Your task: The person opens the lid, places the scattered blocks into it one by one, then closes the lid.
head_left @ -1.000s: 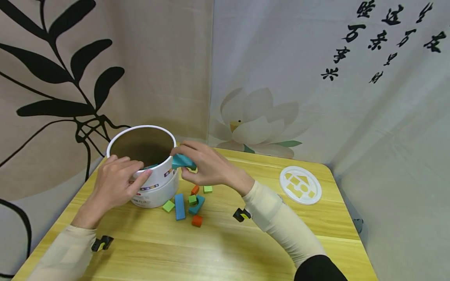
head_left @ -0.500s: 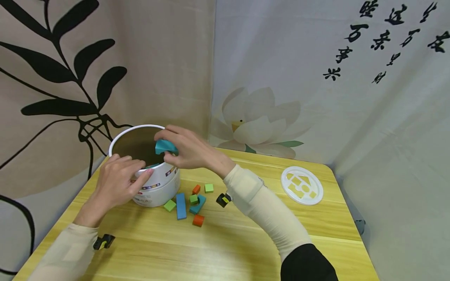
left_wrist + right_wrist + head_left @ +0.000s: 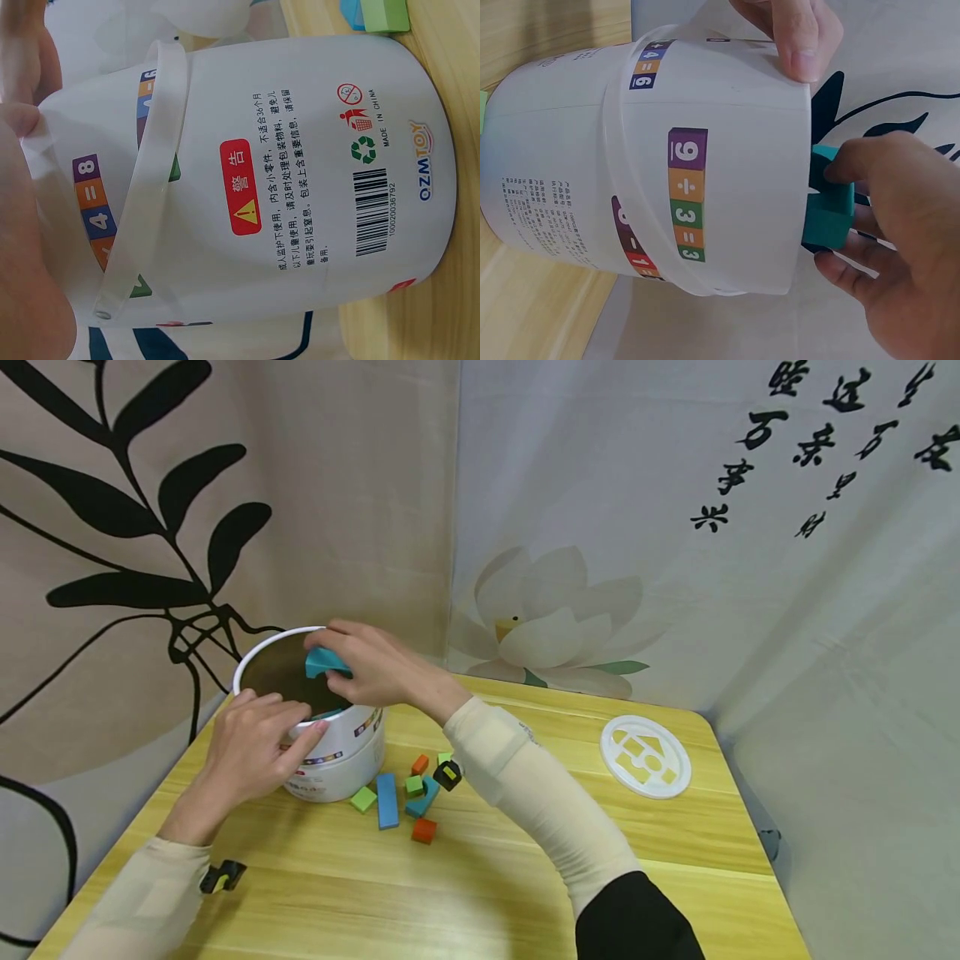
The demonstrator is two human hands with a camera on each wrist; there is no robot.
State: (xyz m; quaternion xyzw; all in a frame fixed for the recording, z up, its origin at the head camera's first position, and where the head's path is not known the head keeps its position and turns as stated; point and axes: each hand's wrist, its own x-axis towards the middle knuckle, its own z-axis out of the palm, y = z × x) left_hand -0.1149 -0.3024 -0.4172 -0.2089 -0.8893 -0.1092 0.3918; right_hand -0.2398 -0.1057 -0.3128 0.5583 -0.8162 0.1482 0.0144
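A white toy bucket [image 3: 337, 772] stands on the wooden table at the left, its mouth tilted up toward me. My left hand [image 3: 258, 747] grips the near rim, thumb outside and fingers over the edge. With my right hand [image 3: 378, 664] I pinch a teal arch-shaped block [image 3: 324, 662] over the bucket's opening. In the right wrist view the notched block [image 3: 832, 217] sits right at the rim between thumb and fingers. The bucket's printed wall [image 3: 315, 187] and loose white carrying handle [image 3: 146, 187] fill the left wrist view. Most of the bucket's inside is hidden.
Beside the bucket lie a blue rectangular block [image 3: 387, 802], a notched blue block [image 3: 426, 795], green blocks [image 3: 363, 799] and orange blocks [image 3: 423, 831]. A white round lid [image 3: 645, 757] with shaped holes is at the right. A printed curtain [image 3: 360, 485] hangs behind the table.
My right hand has carried the teal block leftward and up from the bucket's right rim to over its opening. The left hand stays on the rim.
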